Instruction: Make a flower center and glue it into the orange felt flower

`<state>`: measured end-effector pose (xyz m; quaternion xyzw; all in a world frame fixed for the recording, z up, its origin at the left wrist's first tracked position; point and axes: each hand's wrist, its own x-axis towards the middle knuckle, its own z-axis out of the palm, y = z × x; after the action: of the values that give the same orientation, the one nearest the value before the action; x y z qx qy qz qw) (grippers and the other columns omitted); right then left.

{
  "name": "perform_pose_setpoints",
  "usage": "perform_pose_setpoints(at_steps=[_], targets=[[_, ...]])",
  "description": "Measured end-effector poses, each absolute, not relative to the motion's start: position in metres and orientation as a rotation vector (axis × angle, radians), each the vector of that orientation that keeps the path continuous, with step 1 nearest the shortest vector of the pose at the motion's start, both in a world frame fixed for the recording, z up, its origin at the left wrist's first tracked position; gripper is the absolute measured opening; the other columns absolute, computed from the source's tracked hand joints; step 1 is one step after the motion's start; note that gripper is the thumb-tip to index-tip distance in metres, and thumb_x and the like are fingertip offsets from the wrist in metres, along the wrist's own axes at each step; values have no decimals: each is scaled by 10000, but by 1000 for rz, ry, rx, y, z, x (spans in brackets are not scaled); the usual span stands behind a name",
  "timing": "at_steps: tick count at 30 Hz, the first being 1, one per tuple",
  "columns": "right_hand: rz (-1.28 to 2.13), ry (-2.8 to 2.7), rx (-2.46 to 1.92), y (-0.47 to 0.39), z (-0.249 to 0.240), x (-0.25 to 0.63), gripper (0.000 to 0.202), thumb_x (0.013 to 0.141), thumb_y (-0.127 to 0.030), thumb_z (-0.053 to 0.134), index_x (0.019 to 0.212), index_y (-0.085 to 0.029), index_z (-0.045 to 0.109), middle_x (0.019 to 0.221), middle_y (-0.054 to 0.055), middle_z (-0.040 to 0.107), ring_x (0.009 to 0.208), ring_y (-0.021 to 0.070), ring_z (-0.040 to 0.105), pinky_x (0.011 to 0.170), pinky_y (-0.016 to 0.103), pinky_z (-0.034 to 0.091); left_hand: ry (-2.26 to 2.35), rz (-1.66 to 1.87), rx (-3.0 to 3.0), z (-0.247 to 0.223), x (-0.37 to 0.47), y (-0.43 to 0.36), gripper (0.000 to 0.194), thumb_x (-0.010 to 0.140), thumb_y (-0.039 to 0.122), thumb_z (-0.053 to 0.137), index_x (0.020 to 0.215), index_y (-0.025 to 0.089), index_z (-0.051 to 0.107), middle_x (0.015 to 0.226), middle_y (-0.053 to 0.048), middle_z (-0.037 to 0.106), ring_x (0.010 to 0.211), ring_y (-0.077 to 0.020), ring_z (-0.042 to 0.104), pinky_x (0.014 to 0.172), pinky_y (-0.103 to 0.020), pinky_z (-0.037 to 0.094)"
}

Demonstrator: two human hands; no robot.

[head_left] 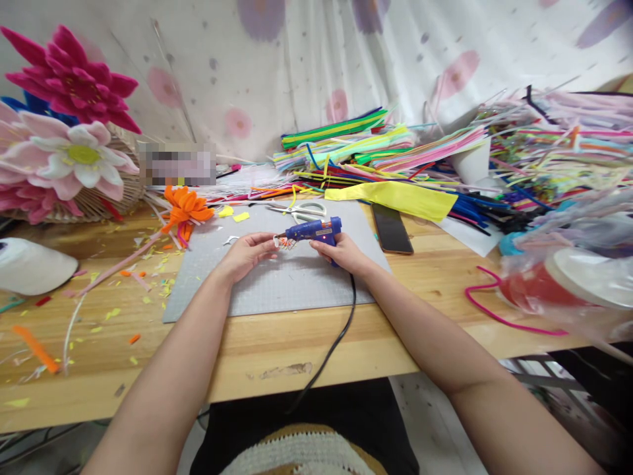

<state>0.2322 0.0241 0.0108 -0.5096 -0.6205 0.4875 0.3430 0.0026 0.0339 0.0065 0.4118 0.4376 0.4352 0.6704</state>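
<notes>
My right hand [341, 252] is wrapped round the handle of a blue hot glue gun [312, 230], its nozzle pointing left. A black cord runs from the handle down over the table's front edge. The fingers of my left hand [250, 256] pinch a small white piece [277, 242] right at the nozzle tip; what it is exactly is too small to tell. Both hands are above a grey cutting mat [287, 290]. Just behind the gun lie scissors [306, 211] with pale handles. An orange fuzzy flower [185, 210] rests at the mat's back left corner.
A phone [392, 227] and a yellow strip [395, 196] lie right of the mat. Bundles of pipe cleaners [346, 145] are heaped along the back and right. Fuzzy flowers [82, 155] stand at left, near a white glue-gun-like rounded object [34, 267]. Scraps litter the left side.
</notes>
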Motion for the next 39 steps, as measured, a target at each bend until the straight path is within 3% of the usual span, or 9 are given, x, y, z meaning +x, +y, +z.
perform_pose_setpoints(at_steps=[20, 39], targets=[[1262, -1641, -1323, 24, 12, 233, 433, 638, -590, 628, 624, -180, 488, 520, -45, 435, 503, 77, 366, 506, 243, 298, 971, 992, 940, 5, 3, 34, 342, 539, 266, 820, 845, 149, 722, 897, -81, 717, 732, -139, 642, 679, -271, 524], [1193, -1638, -1337, 24, 17, 233, 384, 643, -544, 637, 718, -173, 572, 544, -23, 484, 575, 116, 453, 564, 254, 364, 994, 978, 971, 7, 3, 34, 348, 558, 292, 809, 866, 150, 730, 919, -91, 718, 808, -167, 653, 744, -291, 522]])
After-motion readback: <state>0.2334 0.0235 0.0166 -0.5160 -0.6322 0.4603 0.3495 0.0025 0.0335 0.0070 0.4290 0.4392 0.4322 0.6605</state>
